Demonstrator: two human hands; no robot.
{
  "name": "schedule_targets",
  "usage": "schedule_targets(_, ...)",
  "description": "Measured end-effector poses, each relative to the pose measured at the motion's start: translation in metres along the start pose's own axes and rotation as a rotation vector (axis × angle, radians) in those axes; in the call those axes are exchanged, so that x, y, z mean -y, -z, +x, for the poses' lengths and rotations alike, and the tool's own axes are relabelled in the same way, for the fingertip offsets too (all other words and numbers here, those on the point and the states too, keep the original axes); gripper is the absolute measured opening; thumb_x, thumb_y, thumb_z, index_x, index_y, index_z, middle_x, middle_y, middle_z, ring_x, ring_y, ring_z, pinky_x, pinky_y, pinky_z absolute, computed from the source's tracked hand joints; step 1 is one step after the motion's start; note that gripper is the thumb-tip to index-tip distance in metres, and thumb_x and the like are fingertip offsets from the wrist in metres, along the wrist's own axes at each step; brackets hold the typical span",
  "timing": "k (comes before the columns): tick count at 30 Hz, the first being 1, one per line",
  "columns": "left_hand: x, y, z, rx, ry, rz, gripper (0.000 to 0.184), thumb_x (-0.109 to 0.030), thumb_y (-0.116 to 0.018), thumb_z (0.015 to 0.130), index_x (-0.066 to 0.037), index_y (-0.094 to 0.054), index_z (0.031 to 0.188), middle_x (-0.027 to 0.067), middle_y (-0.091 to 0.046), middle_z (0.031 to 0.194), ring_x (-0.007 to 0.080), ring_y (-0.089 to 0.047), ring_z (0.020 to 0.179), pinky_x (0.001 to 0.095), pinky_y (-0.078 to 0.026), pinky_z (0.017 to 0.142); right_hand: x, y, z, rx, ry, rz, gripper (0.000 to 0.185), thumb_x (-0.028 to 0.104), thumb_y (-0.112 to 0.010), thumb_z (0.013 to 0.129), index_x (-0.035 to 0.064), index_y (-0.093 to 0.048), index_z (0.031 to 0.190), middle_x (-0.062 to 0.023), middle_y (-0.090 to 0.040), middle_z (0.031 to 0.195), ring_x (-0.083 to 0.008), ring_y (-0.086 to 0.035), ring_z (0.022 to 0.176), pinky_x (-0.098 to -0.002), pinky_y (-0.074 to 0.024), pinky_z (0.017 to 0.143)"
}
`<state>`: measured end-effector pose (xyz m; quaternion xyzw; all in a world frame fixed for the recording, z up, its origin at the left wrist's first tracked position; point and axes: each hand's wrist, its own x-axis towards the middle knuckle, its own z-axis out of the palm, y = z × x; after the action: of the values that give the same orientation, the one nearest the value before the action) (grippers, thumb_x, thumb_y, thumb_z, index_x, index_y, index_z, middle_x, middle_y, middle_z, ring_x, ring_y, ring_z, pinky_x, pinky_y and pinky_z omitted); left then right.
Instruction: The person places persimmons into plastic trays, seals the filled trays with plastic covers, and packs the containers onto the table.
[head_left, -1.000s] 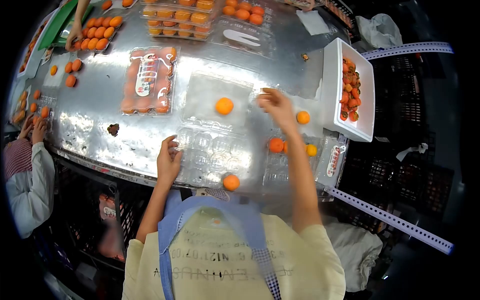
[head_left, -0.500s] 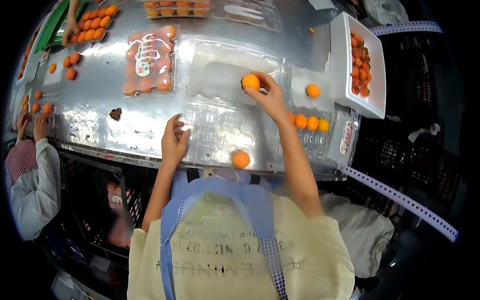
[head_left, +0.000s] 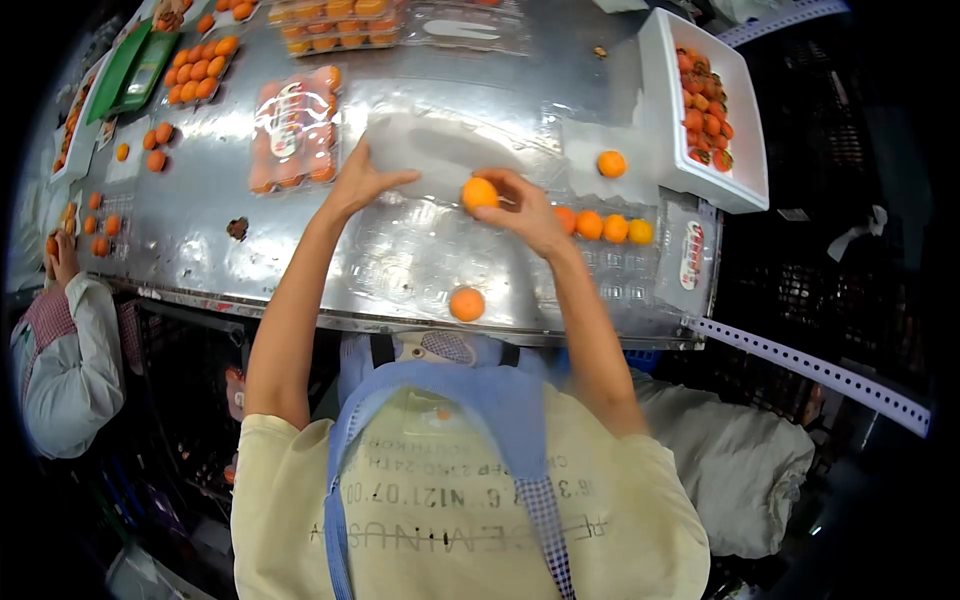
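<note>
My right hand [head_left: 530, 216] grips an orange persimmon [head_left: 479, 194] between thumb and fingers, above an opened clear plastic clamshell pack [head_left: 410, 262]. My left hand [head_left: 362, 182] has its thumb and fingers apart and holds nothing. It is at the left side of the pack's raised lid; whether it touches the plastic I cannot tell. Another persimmon [head_left: 466, 304] sits at the pack's near edge. To the right, a second clear pack [head_left: 612, 268] has a row of several persimmons [head_left: 615, 229] along its far side.
A white foam box [head_left: 655, 110] of persimmons stands at the right. One persimmon [head_left: 611, 164] lies on a clear lid. Filled packs [head_left: 292, 130] stand left and at the back. A dried calyx [head_left: 237, 229] lies on the metal table [head_left: 200, 240]. A co-worker's hand [head_left: 66, 258] is far left.
My left hand has moved away from me, from the pack's near left to its lid. My right hand has brought the persimmon slightly nearer and left. The view has shifted somewhat.
</note>
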<state>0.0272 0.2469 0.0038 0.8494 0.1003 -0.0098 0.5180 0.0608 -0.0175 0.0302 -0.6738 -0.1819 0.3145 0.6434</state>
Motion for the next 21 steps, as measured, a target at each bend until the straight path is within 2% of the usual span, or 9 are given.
schedule_targets(1,0.002,-0.005,0.010,0.055,0.069,-0.008,0.076,-0.034,-0.080,0.064,0.005,-0.050,0.121,0.0189,-0.059,0.112,0.0242,-0.059,0.099,0.0338,-0.046,0.086,0.001,0.001,-0.003,0.006,0.012,-0.023,0.055,0.021,-0.074,0.074,0.0034,-0.051,0.121,-0.0075,-0.055,0.115,-0.0190,-0.054,0.107,-0.0323,-0.0430,0.094)
schedule_targets(2,0.017,-0.012,0.019,0.058,0.167,-0.007,0.052,-0.032,-0.079,0.066,0.004,-0.064,0.099,0.0131,-0.066,0.090,0.0203,-0.062,0.083,0.0321,-0.048,0.075,-0.003,0.001,-0.006,0.014,0.036,-0.008,0.055,0.022,-0.075,0.074,0.0045,-0.052,0.121,-0.0073,-0.055,0.117,-0.0190,-0.053,0.108,-0.0324,-0.0434,0.093)
schedule_targets(5,0.020,-0.029,0.011,-0.128,0.118,-0.211,0.040,-0.031,-0.077,0.069,0.004,-0.067,0.086,0.0093,-0.066,0.080,0.0175,-0.061,0.072,0.0315,-0.047,0.066,0.013,0.005,-0.033,0.070,0.013,0.051,0.059,0.017,-0.075,0.073,0.0045,-0.048,0.124,-0.0069,-0.049,0.124,-0.0186,-0.050,0.113,-0.0350,-0.0428,0.095)
schedule_targets(7,0.018,-0.031,-0.001,-0.226,0.205,-0.194,0.037,-0.027,-0.074,0.072,0.004,-0.066,0.090,0.0087,-0.066,0.084,0.0167,-0.060,0.073,0.0308,-0.047,0.066,0.008,0.017,-0.056,0.018,-0.004,0.112,0.060,0.012,-0.075,0.071,0.0046,-0.048,0.124,-0.0059,-0.049,0.123,-0.0181,-0.049,0.114,-0.0346,-0.0430,0.094)
schedule_targets(10,0.025,-0.033,-0.019,-0.288,0.175,-0.244,0.038,-0.026,-0.075,0.073,0.004,-0.064,0.095,0.0082,-0.065,0.089,0.0164,-0.059,0.076,0.0300,-0.047,0.069,-0.007,0.057,-0.099,-0.155,0.040,0.145,0.057,0.011,-0.076,0.070,0.0058,-0.051,0.121,-0.0057,-0.052,0.120,-0.0185,-0.051,0.112,-0.0325,-0.0451,0.091)
schedule_targets(12,0.025,-0.031,-0.030,-0.292,0.248,-0.298,0.040,-0.025,-0.075,0.073,0.004,-0.063,0.099,0.0076,-0.065,0.093,0.0164,-0.059,0.080,0.0293,-0.046,0.072,-0.025,0.090,-0.125,-0.447,0.011,0.063,0.056,0.011,-0.076,0.069,0.0055,-0.052,0.120,-0.0057,-0.052,0.120,-0.0185,-0.051,0.111,-0.0329,-0.0464,0.090)
schedule_targets(14,0.033,-0.029,-0.037,-0.322,0.293,-0.319,0.041,-0.024,-0.076,0.074,0.003,-0.062,0.101,0.0070,-0.064,0.095,0.0162,-0.058,0.083,0.0289,-0.045,0.075,-0.037,0.122,-0.149,-0.684,-0.072,-0.200,0.054,0.012,-0.077,0.067,0.0047,-0.054,0.116,-0.0072,-0.055,0.114,-0.0205,-0.055,0.105,-0.0315,-0.0477,0.084)
schedule_targets(18,0.041,-0.022,-0.048,-0.425,0.305,-0.323,0.040,-0.024,-0.075,0.075,0.002,-0.062,0.103,0.0067,-0.064,0.097,0.0154,-0.058,0.086,0.0283,-0.043,0.078,-0.043,0.157,-0.177,-0.744,-0.078,-0.813,0.052,0.016,-0.077,0.064,0.0038,-0.056,0.110,-0.0133,-0.057,0.098,-0.0284,-0.056,0.093,-0.0347,-0.0470,0.077)
schedule_targets(21,0.042,-0.016,-0.056,-0.473,0.320,-0.355,0.040,-0.025,-0.074,0.076,0.000,-0.061,0.104,0.0071,-0.063,0.098,0.0151,-0.058,0.086,0.0289,-0.047,0.073,-0.045,0.163,-0.181,-0.700,-0.097,-0.932,0.051,0.017,-0.077,0.064,0.0041,-0.056,0.110,-0.0134,-0.059,0.100,-0.0307,-0.055,0.095,-0.0377,-0.0449,0.082)
